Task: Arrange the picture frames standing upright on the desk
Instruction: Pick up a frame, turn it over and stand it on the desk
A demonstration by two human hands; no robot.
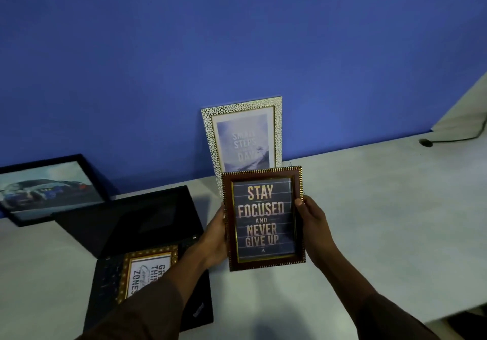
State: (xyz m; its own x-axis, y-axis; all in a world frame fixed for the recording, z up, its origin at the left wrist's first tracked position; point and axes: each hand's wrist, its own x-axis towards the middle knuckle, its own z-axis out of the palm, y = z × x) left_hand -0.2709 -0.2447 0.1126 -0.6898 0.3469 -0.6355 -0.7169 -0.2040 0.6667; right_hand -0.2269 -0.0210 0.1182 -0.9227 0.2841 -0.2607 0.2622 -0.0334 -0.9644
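Observation:
I hold a brown and gold frame [263,218] reading "Stay focused and never give up" upright over the white desk [382,221]. My left hand [214,237] grips its left edge and my right hand [312,223] grips its right edge. Right behind it a white pebble-pattern frame [243,134] stands upright against the blue wall. A gold frame [147,268] lies flat on an open black laptop [126,223], partly hidden by my left forearm. At the far left a black frame with a car picture [50,186] leans back against the wall.
A dark cable with a plug [427,142] lies on the desk at the back right, next to a second white surface [469,107]. The desk's front edge runs along the lower right.

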